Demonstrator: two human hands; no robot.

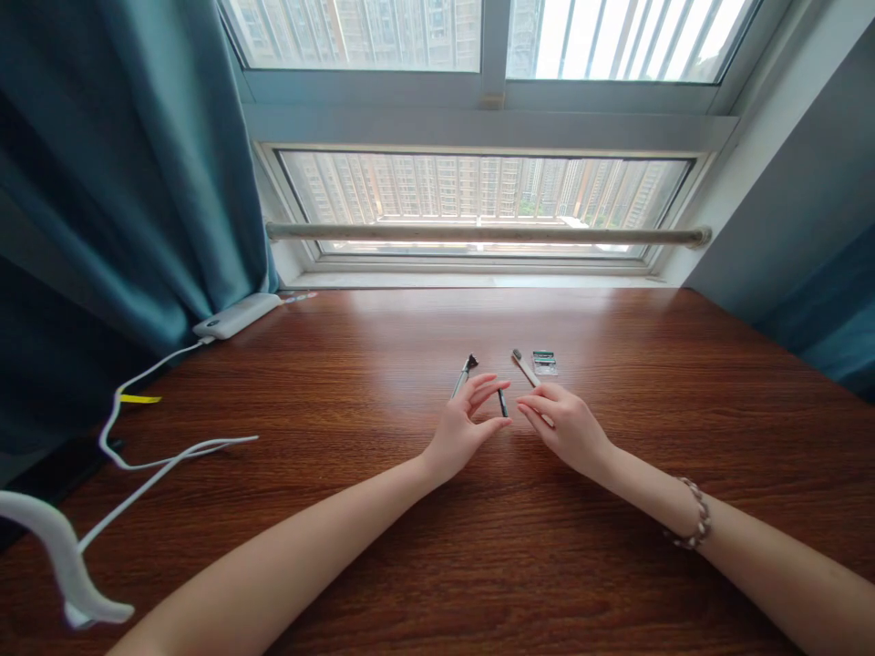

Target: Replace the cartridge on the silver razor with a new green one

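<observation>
Between the thumb and fingertips of my left hand (468, 421) is a narrow dark razor cartridge (503, 403), held by its two ends. Just to its right, my right hand (561, 421) has its fingertips pinched together; whether anything is in them I cannot make out. Behind my left hand lies a razor handle (461, 377), silver with a black head, its lower part hidden by my fingers. A toothbrush (523, 367) with dark bristles lies beyond my right hand, which hides its lower end. Beside the brush is a small clear case (545, 363) with dark-green cartridge-like strips.
The brown wooden table (383, 337) reaches back to a window with a horizontal rail (478, 234). At the left are a white power strip (238, 315), a white cable (147, 465), a yellow strip (140, 399) and a curved white stand (61, 556). A blue curtain (137, 164) hangs behind them.
</observation>
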